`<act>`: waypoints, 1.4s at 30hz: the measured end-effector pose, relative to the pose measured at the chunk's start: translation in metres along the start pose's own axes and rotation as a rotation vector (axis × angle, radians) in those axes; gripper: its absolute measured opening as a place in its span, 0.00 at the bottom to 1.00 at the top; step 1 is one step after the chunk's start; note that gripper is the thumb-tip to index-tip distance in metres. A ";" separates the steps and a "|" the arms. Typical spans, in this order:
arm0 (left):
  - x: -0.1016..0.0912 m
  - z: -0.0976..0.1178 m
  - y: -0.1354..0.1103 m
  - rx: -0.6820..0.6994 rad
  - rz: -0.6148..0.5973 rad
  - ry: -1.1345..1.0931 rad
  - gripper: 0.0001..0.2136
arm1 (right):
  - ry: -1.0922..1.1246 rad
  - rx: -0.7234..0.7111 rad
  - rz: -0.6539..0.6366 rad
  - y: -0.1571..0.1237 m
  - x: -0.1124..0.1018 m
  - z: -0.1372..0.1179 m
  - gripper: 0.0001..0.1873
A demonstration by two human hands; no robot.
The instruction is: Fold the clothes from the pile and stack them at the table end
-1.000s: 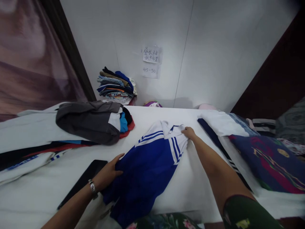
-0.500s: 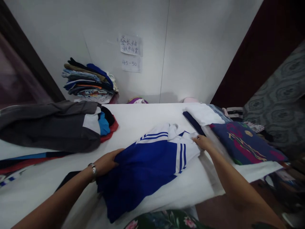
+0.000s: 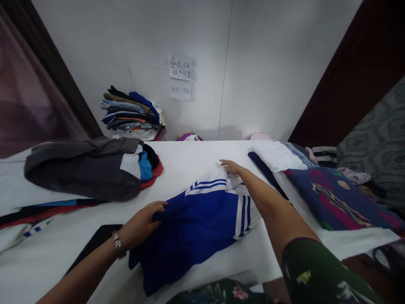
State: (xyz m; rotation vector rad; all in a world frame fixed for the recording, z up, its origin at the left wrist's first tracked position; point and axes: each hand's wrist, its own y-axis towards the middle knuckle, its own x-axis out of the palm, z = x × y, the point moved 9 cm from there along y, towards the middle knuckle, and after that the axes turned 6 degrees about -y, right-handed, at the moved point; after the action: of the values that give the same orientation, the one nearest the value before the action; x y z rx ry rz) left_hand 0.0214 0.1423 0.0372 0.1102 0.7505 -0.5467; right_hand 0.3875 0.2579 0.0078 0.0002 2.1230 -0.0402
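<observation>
A blue and white jacket (image 3: 202,215) with striped bands lies on the white table in front of me, its white collar end pointing away. My left hand (image 3: 142,226), with a metal watch or bracelet at the wrist, is closed on the jacket's blue left edge. My right hand (image 3: 230,166) reaches across to the far side of the white collar part, fingers stretched out and touching or just above the cloth. The right forearm covers part of the jacket's right side.
A dark grey garment (image 3: 85,169) with red and blue pieces lies at left. Folded clothes are stacked (image 3: 133,112) against the wall. On the right lie a white folded garment (image 3: 275,156) and a patterned navy one (image 3: 338,200). The white table (image 3: 196,152) meets the wall.
My right hand has let go of the jacket's right white edge and moved left to the far collar side. The left hand keeps hold of the blue edge. The view has shifted slightly.
</observation>
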 end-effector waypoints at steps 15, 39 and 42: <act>-0.003 -0.029 -0.011 -0.236 0.002 -0.270 0.21 | 0.026 0.026 -0.099 -0.050 -0.018 0.041 0.11; -0.007 -0.061 0.000 -0.239 0.139 0.144 0.19 | -0.123 0.164 0.429 -0.056 -0.030 0.030 0.25; -0.006 -0.059 0.002 -0.237 0.122 0.144 0.20 | -0.073 0.296 0.336 -0.063 -0.023 0.032 0.30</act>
State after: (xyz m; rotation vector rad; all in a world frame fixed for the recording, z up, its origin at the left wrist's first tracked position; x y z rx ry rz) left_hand -0.0173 0.1632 -0.0023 -0.0255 0.9372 -0.3330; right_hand 0.4261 0.1948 0.0121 0.5214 2.0002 -0.1522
